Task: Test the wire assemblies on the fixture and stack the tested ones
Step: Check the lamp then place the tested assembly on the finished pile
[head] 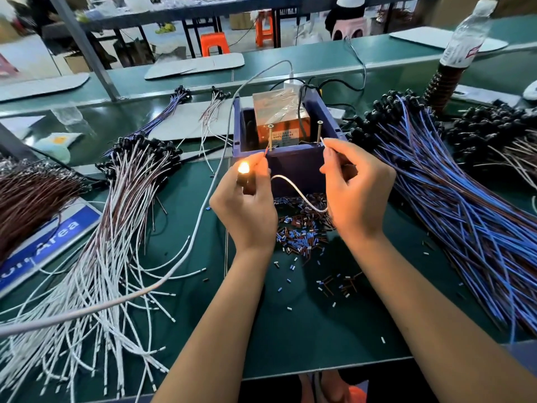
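A single head-worn wide-angle view looks forward and steeply down from close above a green workbench (305, 330), both forearms reaching in from the bottom edge, with further benches beyond at the top.

Only one readable word is showing here: "Area", in white letters, is sitting on a blue sign (55, 242) lying flat at the left of the worktop (319, 330), and the letters before it are running under the wire bundles and blurring out. A printed label (283, 134) is showing on the front of the orange box (279, 112) inside the blue bin (293, 164), but its small lines are staying too fine to read. The bottle label (472, 50) at far right is blurring past reading too.
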Motion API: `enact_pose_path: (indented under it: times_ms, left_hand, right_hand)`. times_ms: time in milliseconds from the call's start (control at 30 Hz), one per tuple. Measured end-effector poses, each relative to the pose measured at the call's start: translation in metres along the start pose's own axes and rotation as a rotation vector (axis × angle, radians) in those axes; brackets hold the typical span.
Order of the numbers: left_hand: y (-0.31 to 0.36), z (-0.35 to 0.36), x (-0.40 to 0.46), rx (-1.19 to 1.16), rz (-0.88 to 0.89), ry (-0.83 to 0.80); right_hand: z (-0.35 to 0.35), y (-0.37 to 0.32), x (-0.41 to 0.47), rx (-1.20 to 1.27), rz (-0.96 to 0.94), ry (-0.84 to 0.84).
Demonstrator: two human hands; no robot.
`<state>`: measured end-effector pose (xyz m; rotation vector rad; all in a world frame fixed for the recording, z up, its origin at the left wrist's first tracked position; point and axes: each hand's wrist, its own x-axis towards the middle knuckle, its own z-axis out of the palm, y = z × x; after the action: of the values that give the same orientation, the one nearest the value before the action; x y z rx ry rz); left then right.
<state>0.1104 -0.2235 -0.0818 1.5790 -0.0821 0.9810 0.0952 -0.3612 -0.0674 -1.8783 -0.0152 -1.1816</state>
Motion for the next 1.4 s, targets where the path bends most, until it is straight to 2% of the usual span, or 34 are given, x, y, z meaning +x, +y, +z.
enact_pose_path:
  times_ms: [200, 367, 533, 667, 800, 867, 933, 1000, 1067, 1167, 1233, 1300, 1400]
  left_hand:
    - [0.004, -0.001, -0.001, 0.001, 0.008, -0.028]
    - [0.007, -0.003, -0.002, 0.01, 0.011, 0.016]
    - [0.023, 0.013, -0.013, -0.141, -0.116, 0.101]
    - [0.066, 0.06, -0.032, -0.25, -0.146, 0.021]
    - [0.114, 0.114, -0.045, -0.282, -0.202, -0.211]
    - [0.134, 0.143, -0.05, -0.253, -0.238, -0.371]
    - [0.151, 0.178, -0.059, -0.234, -0.343, -0.612]
    - [0.164, 0.211, -0.074, -0.212, -0.455, -0.861]
    - [0.176, 0.237, -0.094, -0.22, -0.553, -0.996]
    - [0.195, 0.26, -0.121, -0.335, -0.776, -1.05]
    - [0.21, 0.271, -0.13, -0.514, -1.005, -1.069]
    - [0.221, 0.28, -0.135, -0.712, -1.193, -1.043]
    - [0.229, 0.29, -0.132, -0.936, -1.33, -0.93]
  right_hand:
    - [0.002, 0.002, 0.0, 0.023, 0.036, -0.01]
    - [-0.001, 0.002, -0.001, 0.042, 0.046, -0.013]
    - [-0.019, -0.003, 0.003, 0.106, 0.133, 0.003]
    - [-0.059, -0.003, 0.034, 0.137, 0.197, 0.075]
    - [-0.127, 0.009, 0.077, 0.139, 0.338, 0.183]
    - [-0.173, 0.024, 0.096, 0.226, 0.539, 0.28]
    - [-0.226, 0.039, 0.109, 0.354, 0.777, 0.372]
    - [-0.275, 0.051, 0.115, 0.372, 0.871, 0.541]
    - [-0.308, 0.051, 0.115, 0.047, 0.753, 0.634]
    - [-0.329, 0.055, 0.104, -0.628, 0.438, 0.5]
    - [-0.326, 0.052, 0.1, -0.93, 0.163, 0.409]
    - [-0.318, 0.054, 0.099, -0.889, 0.066, 0.181]
    - [-0.313, 0.061, 0.092, -0.75, 0.16, -0.022]
